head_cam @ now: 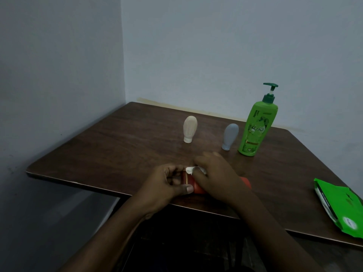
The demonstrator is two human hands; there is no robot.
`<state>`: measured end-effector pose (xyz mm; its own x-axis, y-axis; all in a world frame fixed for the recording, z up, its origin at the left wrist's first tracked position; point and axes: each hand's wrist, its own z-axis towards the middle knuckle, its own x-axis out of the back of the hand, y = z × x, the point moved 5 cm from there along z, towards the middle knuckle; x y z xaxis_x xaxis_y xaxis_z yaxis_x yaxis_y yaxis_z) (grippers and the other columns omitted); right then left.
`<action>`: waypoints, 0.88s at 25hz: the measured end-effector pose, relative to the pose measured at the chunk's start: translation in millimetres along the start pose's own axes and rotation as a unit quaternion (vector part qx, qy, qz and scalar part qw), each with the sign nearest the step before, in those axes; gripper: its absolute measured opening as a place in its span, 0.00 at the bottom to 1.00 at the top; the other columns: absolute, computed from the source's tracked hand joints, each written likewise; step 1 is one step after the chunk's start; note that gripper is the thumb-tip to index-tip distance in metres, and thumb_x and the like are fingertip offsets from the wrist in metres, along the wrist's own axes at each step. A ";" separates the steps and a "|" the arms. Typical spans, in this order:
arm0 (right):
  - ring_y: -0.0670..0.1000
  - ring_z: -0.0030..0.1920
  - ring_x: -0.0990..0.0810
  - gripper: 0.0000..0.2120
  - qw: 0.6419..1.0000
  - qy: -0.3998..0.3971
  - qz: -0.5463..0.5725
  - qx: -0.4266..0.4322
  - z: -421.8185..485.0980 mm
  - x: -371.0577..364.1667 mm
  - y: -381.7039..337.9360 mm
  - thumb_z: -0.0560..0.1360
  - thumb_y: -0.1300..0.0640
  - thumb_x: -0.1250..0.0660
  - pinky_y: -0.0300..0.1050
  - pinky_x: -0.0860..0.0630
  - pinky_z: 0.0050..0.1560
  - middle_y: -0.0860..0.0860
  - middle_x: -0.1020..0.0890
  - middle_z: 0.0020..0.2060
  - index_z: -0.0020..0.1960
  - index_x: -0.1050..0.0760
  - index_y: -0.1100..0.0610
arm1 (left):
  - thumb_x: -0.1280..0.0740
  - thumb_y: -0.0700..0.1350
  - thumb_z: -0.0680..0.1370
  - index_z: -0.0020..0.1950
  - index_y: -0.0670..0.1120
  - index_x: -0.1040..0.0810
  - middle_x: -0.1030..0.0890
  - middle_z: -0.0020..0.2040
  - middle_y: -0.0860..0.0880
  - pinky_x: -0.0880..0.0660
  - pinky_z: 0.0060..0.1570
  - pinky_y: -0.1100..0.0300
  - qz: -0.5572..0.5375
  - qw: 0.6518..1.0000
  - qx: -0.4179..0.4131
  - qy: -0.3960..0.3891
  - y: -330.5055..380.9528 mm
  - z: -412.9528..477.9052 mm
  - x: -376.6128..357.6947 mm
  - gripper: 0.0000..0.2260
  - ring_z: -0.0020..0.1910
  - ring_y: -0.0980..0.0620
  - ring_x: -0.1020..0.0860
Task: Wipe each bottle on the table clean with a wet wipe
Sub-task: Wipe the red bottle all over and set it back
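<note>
The left grip (167, 181) curls round the cap end of the orange bottle (198, 188), held on its side at the near edge of the surface (117, 154). The right grip (214, 173), touching it, pinches a white wet wipe (190, 169) against that bottle. Beyond both grips stand a beige bottle (190, 129), a grey bottle (230, 136) and a green pump bottle (255, 130). A green wipe packet (341, 209) lies well to the right of the right grip.

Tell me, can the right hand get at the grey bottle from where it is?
Probably yes. Bare table lies between the right hand, which holds the wipe, and the grey bottle; only the green pump bottle stands close beside it.
</note>
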<state>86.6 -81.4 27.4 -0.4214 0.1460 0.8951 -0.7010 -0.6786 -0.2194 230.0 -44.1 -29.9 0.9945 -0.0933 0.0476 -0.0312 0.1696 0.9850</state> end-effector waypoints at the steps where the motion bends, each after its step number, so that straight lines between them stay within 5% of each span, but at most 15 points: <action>1: 0.48 0.37 0.31 0.10 1.000 -0.004 0.006 -0.002 4.9 -2.7 1.8 0.74 0.50 0.40 0.49 0.32 0.43 0.44 0.31 0.33 0.35 0.35 0.50 | 0.24 0.31 0.72 0.61 0.44 0.16 0.12 0.55 0.45 0.18 0.57 0.53 -0.002 1.000 0.000 0.002 -1.0 0.4 0.2 0.19 0.55 0.43 0.14; 8: 0.47 0.43 0.33 0.03 0.998 -0.027 -0.025 0.054 -25.2 7.7 2.2 0.75 0.54 0.40 0.48 0.33 0.45 0.41 0.31 0.42 0.46 0.30 0.45 | 0.27 0.29 0.74 0.59 0.49 0.17 0.12 0.53 0.51 0.20 0.49 0.65 -0.010 1.000 0.009 -0.003 0.2 1.0 -2.9 0.19 0.50 0.56 0.14; 12: 0.47 0.46 0.34 0.09 0.991 -0.047 -0.067 0.102 -49.7 15.0 -16.3 0.76 0.51 0.42 0.47 0.34 0.46 0.41 0.28 0.49 0.53 0.25 0.45 | 0.24 0.29 0.72 0.62 0.45 0.18 0.12 0.52 0.50 0.20 0.45 0.67 -0.010 1.000 0.015 0.010 -0.1 0.6 -3.1 0.21 0.45 0.59 0.14; 22: 0.51 0.43 0.30 0.06 0.995 -0.081 -0.058 0.033 2.6 4.8 6.5 0.73 0.51 0.45 0.56 0.29 0.48 0.44 0.29 0.40 0.43 0.30 0.48 | 0.25 0.28 0.72 0.64 0.41 0.18 0.13 0.57 0.46 0.19 0.50 0.62 -0.021 1.000 0.002 -0.007 -0.1 -0.2 -4.0 0.21 0.50 0.53 0.14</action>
<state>81.5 -87.0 31.2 -0.2382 0.1127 0.9647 -0.6988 -0.7097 -0.0897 226.0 -43.5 -30.2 0.9934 -0.1144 0.0084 0.0102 0.1614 0.9868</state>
